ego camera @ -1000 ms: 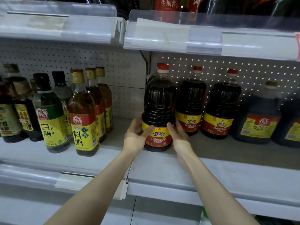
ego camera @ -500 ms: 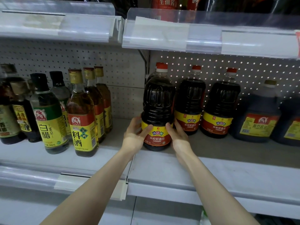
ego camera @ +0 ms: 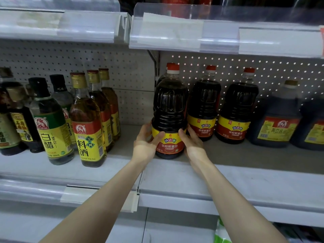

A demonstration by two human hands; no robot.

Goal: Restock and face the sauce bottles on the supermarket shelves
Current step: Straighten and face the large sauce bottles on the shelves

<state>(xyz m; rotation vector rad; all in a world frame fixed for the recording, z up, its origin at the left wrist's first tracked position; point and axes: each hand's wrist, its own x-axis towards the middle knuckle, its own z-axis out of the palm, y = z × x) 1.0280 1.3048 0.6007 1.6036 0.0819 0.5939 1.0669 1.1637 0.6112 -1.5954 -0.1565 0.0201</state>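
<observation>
Centre of frame: your left hand and right hand both grip the lower body of a red-capped soy sauce bottle. Each thumb lies across the front of the yellow-and-red label. The left fingers curl round the bottle's left side. The right fingers curl round its right side, into the gap next to the neighbouring bottle.

The bottle is upright, label facing you, near the front of the middle shelf at the left end of its row. Whether its base touches the shelf, you cannot tell. A second red cap shows just behind its neck.

Right of it: two matching bottles, upright, set further back, labels forward. Further right, a gold-capped jug, blurred.

Left half of frame: a cooking wine bottle at the front of a file of three. Beside it stands a green-labelled white vinegar bottle, and darker bottles stand at the frame's edge.

Behind: white pegboard. Top of frame: clear price rail on the shelf above.
</observation>
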